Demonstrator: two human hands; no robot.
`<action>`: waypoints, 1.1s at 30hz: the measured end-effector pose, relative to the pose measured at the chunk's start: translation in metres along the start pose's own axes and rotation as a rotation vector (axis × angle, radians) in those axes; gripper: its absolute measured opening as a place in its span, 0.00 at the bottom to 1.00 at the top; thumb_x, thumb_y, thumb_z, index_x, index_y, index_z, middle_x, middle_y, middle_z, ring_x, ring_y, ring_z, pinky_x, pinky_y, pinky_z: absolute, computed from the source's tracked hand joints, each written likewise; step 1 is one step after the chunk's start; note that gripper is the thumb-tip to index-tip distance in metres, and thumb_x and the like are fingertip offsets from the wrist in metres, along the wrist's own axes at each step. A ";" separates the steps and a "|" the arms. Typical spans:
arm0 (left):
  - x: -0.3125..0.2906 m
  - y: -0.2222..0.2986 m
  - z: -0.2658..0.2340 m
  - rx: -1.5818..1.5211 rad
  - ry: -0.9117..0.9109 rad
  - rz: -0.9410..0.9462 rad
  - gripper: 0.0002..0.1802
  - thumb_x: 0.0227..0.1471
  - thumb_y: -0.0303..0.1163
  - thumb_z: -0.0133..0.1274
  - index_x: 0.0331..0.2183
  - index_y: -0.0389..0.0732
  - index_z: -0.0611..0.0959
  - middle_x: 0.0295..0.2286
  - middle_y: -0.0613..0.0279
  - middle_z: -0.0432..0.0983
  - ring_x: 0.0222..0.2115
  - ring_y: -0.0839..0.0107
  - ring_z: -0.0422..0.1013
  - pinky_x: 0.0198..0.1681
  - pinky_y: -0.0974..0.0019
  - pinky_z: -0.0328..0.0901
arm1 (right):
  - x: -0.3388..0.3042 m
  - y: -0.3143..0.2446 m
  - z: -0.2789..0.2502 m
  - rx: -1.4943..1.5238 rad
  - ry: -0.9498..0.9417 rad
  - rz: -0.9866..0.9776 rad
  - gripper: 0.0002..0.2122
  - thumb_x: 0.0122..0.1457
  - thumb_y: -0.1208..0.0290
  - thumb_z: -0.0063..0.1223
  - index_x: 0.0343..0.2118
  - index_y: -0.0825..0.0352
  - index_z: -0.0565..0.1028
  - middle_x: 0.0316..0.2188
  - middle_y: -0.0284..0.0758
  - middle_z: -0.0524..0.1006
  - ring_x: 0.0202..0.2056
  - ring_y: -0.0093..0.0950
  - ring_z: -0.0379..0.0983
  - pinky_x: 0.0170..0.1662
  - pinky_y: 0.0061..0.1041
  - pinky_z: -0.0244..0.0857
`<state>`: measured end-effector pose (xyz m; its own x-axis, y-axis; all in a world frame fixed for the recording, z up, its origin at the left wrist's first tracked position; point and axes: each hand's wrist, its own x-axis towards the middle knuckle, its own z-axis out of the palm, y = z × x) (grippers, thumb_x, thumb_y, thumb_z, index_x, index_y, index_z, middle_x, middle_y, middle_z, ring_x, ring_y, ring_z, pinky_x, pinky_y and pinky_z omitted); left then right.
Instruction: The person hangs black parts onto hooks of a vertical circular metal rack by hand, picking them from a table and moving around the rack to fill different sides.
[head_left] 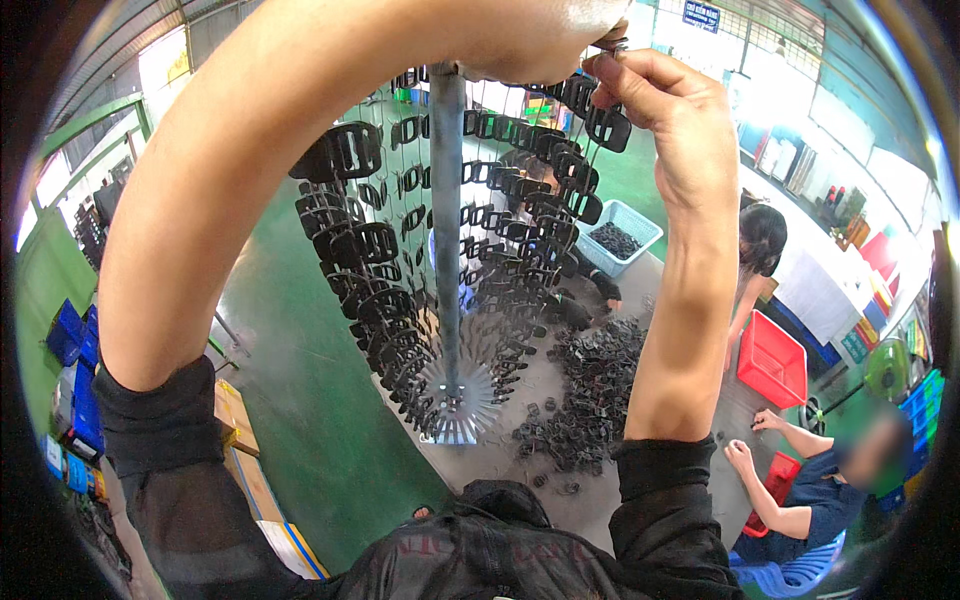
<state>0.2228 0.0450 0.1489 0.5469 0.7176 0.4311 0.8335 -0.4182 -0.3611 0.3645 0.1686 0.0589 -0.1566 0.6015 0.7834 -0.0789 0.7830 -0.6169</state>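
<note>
Blue boxes [78,365]: stacked along the green wall; markings too small to read.
Cartons [236,415]: on the green floor, left of the table; any print on them is not legible.
Pole [447,230]: metal, above the left edge of the grey table [590,505], with a spoked round base [455,395] below.
Black slotted pieces [372,243]: hung in long strands around the pole; no lettering made out on them.
Jacket [450,540]: black, with large red letters across the chest, broken up by folds.
Left hand [560,45]: bent over the top of the pole, cut by the upper edge of the view; whether its fingers pinch anything cannot be told.
Loose pieces [590,390]: black, heaped on the table, right of the spoked base.
Light-blue basket [645,240]: at the table's far edge, holding black pieces.
Right hand [670,95]: thumb and bent forefinger pinching a small piece [619,46] above the upper hanging pieces, near the left hand's fingertips.
Sign [701,15]: blue, hung high, two lines of white lettering.
Red basket [775,358]: by the table's right edge.
Co-worker's hands [740,458]: near that edge, below the red basket.
</note>
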 end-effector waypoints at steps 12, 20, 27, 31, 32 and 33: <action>0.022 0.030 -0.004 0.017 -0.183 -0.442 0.09 0.38 0.19 0.48 0.26 0.25 0.79 0.22 0.41 0.75 0.22 0.54 0.74 0.26 0.59 0.69 | -0.017 0.005 0.017 -0.190 0.126 -0.035 0.08 0.55 0.69 0.58 0.34 0.68 0.81 0.24 0.30 0.78 0.26 0.14 0.67 0.31 0.16 0.58; 0.002 -0.023 0.012 0.050 0.044 0.037 0.09 0.38 0.18 0.48 0.27 0.26 0.78 0.25 0.38 0.75 0.29 0.49 0.74 0.32 0.55 0.69 | -0.007 -0.008 0.013 0.007 0.095 0.171 0.06 0.55 0.73 0.56 0.33 0.69 0.80 0.22 0.30 0.77 0.23 0.12 0.65 0.26 0.12 0.52; 0.009 0.010 -0.011 -0.073 -0.195 -0.264 0.10 0.39 0.18 0.48 0.29 0.27 0.79 0.24 0.43 0.76 0.26 0.55 0.76 0.29 0.59 0.70 | 0.004 0.016 -0.014 0.388 -0.180 0.108 0.10 0.55 0.72 0.57 0.36 0.72 0.77 0.26 0.32 0.77 0.26 0.16 0.68 0.33 0.12 0.59; 0.010 0.009 -0.010 0.026 -0.179 -0.233 0.10 0.38 0.19 0.48 0.28 0.27 0.79 0.23 0.43 0.77 0.25 0.55 0.76 0.29 0.60 0.70 | 0.006 0.021 -0.017 0.533 -0.278 0.067 0.11 0.53 0.70 0.60 0.35 0.71 0.78 0.25 0.32 0.77 0.24 0.14 0.68 0.29 0.13 0.60; 0.008 0.009 -0.014 0.020 -0.189 -0.225 0.11 0.38 0.19 0.48 0.29 0.27 0.79 0.23 0.42 0.76 0.24 0.55 0.76 0.28 0.60 0.70 | 0.006 0.019 -0.016 0.568 -0.290 0.055 0.11 0.53 0.69 0.61 0.35 0.70 0.79 0.25 0.32 0.78 0.24 0.13 0.68 0.27 0.13 0.61; 0.010 0.008 -0.013 0.002 -0.196 -0.203 0.12 0.38 0.19 0.48 0.30 0.27 0.80 0.23 0.42 0.76 0.24 0.55 0.75 0.28 0.60 0.70 | 0.005 0.020 -0.018 0.595 -0.289 0.053 0.11 0.53 0.69 0.60 0.35 0.71 0.78 0.25 0.32 0.78 0.24 0.14 0.68 0.28 0.13 0.61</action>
<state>0.2356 0.0416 0.1609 0.3427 0.8808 0.3268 0.9243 -0.2539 -0.2850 0.3797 0.1904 0.0516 -0.4264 0.5052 0.7503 -0.5811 0.4827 -0.6553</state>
